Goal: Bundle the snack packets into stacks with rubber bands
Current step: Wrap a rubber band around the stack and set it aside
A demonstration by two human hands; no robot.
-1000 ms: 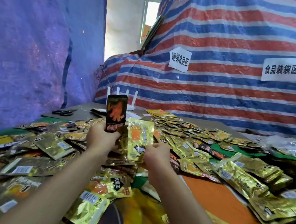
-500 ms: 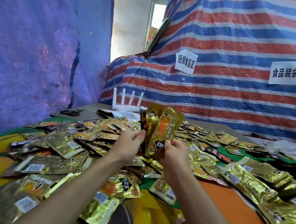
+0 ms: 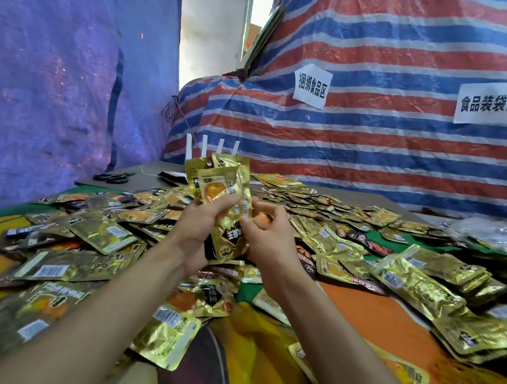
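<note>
Packets [image 3: 224, 194] sit gripped by left hand [image 3: 195, 232] and right hand [image 3: 270, 238].

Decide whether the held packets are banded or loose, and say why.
Loose, it seems: the packets fan apart at the top, no band crosses them; left hand and right hand hold them.

Makeshift packing workshop; sign-labelled striped tarpaulin [image 3: 383, 152] is hanging beyond the right hand [image 3: 268, 237]; snack packets [image 3: 98, 231] are lying heaped all around it.

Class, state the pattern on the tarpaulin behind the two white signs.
Red, white and blue stripes on the tarpaulin, seen in the head view.
</note>
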